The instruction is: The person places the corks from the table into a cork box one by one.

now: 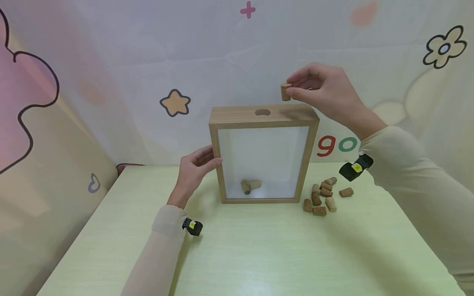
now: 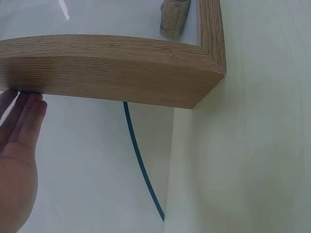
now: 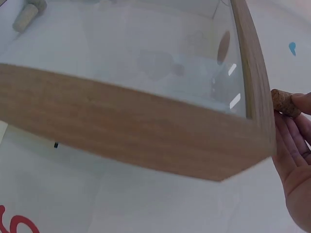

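My right hand [image 1: 327, 90] pinches a wine cork [image 1: 284, 93] between thumb and fingers, above the right part of a wooden shadow box [image 1: 237, 118]. The box stands upright on the table with a clear front and a round hole [image 1: 263, 112] in its top. Two corks [image 1: 254, 185] lie inside at the bottom left. With the thumb at the front edge and the fingers along the side, my left hand [image 1: 194, 170] holds the box's left side. The right wrist view shows the held cork [image 3: 285, 102] beside the box's top edge.
Several loose corks [image 1: 319, 211] lie on the pale table [image 1: 259, 250], right of the box. Behind it hangs a light cloth [image 1: 140, 82] with printed shapes. Each wrist wears a small black camera [image 1: 192, 226].
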Available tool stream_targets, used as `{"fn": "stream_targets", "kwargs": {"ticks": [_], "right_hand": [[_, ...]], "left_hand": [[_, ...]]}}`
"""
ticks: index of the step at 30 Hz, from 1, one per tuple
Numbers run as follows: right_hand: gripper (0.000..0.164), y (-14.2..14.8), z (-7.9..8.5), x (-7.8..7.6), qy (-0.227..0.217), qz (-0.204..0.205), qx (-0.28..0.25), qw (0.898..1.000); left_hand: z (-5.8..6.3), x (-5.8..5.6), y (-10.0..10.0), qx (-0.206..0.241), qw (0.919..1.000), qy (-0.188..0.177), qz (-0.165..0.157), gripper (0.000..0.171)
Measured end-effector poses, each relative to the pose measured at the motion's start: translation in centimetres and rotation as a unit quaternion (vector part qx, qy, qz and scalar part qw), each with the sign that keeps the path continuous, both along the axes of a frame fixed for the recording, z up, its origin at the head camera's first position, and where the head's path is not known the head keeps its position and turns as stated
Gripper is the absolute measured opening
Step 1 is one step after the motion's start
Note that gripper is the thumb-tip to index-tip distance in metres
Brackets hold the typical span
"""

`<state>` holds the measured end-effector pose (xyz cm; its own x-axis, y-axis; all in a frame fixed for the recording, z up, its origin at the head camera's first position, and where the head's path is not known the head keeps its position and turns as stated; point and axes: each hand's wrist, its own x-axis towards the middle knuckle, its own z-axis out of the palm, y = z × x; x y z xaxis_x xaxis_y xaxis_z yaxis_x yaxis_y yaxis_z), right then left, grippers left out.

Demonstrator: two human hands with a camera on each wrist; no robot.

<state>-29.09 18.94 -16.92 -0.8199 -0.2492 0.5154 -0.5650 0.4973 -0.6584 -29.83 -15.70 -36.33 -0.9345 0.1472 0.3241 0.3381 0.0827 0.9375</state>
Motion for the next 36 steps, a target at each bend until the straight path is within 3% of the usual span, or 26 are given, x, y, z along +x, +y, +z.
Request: {"fn": "stream_targets", "kwargs": {"ticks": [14,28,36], "right_hand": [[0.020,-3.9,-1.4,-1.2,0.022,0.059,0.031,0.998],[0.025,-3.2,-1.3,-0.3,0.003,0.045,0.042,0.998],[0.030,0.7,-1.4,1.5,-0.002,-0.016,-0.016,1.000]], "left_hand": [[-0.1,-0.2,0.0,0.009,0.9999,0.008,-0.001,0.054],[-0.1,-0.2,-0.1,0.008,0.9999,0.010,-0.003,0.053],[-0.1,-0.2,-0.1,0.010,0.9999,0.005,-0.007,0.054]]}}
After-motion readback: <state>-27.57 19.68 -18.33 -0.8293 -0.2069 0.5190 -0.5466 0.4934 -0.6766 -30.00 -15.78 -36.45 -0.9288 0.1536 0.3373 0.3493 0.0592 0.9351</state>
